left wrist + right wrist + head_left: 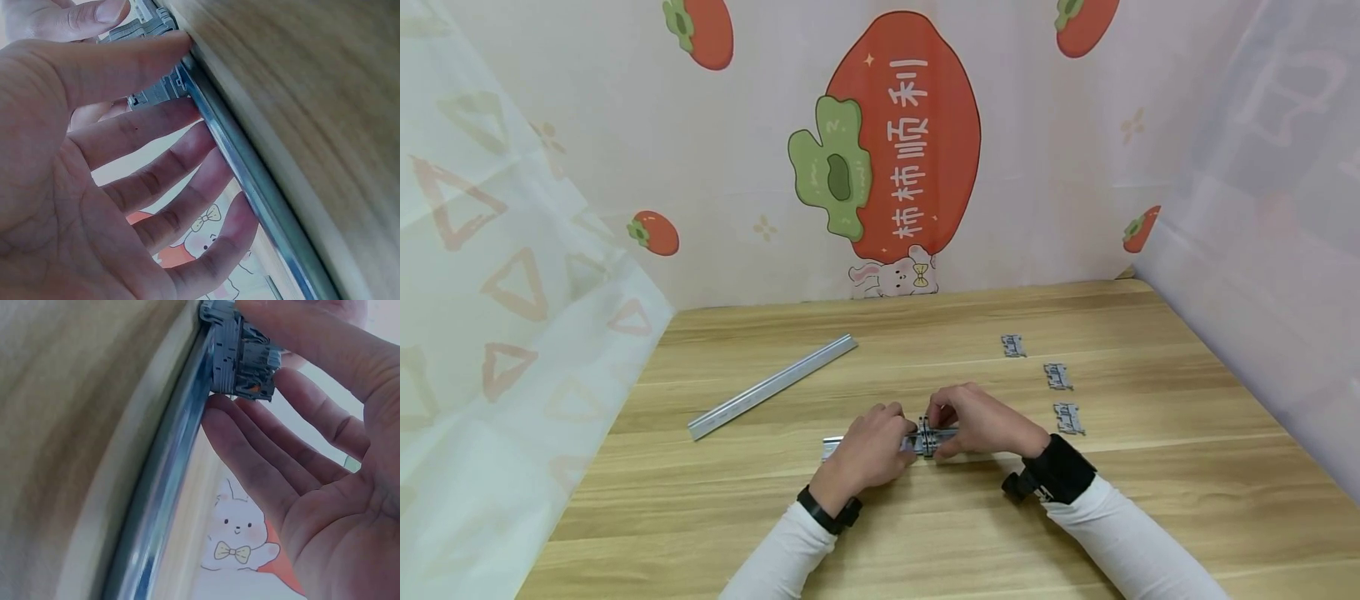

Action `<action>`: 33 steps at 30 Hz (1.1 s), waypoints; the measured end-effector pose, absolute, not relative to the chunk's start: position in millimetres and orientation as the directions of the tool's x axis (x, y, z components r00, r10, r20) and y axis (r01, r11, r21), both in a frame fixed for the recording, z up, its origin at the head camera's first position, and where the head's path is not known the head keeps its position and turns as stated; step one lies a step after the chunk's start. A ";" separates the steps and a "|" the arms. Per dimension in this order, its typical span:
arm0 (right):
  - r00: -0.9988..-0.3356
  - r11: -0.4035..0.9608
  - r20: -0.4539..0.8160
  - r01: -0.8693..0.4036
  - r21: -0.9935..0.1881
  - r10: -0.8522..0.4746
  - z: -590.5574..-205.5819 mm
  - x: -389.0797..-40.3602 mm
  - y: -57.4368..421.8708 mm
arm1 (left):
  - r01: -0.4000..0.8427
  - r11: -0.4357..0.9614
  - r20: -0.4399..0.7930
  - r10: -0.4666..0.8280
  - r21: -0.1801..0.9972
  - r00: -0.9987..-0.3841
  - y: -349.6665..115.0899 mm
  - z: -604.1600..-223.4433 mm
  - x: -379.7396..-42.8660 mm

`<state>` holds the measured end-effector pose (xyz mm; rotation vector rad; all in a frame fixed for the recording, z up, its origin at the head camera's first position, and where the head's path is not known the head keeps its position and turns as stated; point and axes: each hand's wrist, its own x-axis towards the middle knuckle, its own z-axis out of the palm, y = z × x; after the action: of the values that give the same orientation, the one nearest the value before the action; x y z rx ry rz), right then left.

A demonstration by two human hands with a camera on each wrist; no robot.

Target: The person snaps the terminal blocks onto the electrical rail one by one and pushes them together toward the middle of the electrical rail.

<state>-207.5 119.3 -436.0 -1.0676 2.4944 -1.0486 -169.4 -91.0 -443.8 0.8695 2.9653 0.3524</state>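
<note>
A slotted metal DIN rail (831,447) lies on the table before me, with grey terminal blocks (927,438) standing side by side across it. My left hand (868,450) grips the rail just left of the blocks; in the left wrist view its thumb is on the near edge and its fingers are along the far edge. From the right, my right hand (987,422) holds the terminal blocks, thumb at their near end. The right wrist view shows its fingertips (219,415) at the far end, beside the rail (164,487). Fingers partly hide the blocks.
A second, longer DIN rail (771,388) lies slanted at the back left of the wooden table (715,517). Three loose terminal blocks (1013,346) lie apart at the right. Printed cloth (1037,167) hangs behind the table and along both sides.
</note>
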 end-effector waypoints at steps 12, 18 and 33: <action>-0.720 0.479 0.059 -0.518 -0.709 -0.692 -435.0 -209.4 122.1 | 0.541 0.793 0.085 0.541 0.280 -0.837 -94.6 -440.3 -168.4; -0.721 0.473 0.054 -0.507 -0.720 -0.691 -436.9 -208.5 121.5 | 0.555 0.786 0.094 0.552 0.274 -0.829 -94.6 -438.7 -167.3; -0.718 0.486 0.047 -0.516 -0.706 -0.694 -435.9 -207.4 120.6 | 0.560 0.788 0.079 0.560 0.258 -0.825 -92.6 -439.2 -167.2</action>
<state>-207.4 120.6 -435.9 -1.0343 2.4886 -1.0572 -167.2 -92.6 -439.2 0.9295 2.9679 0.4277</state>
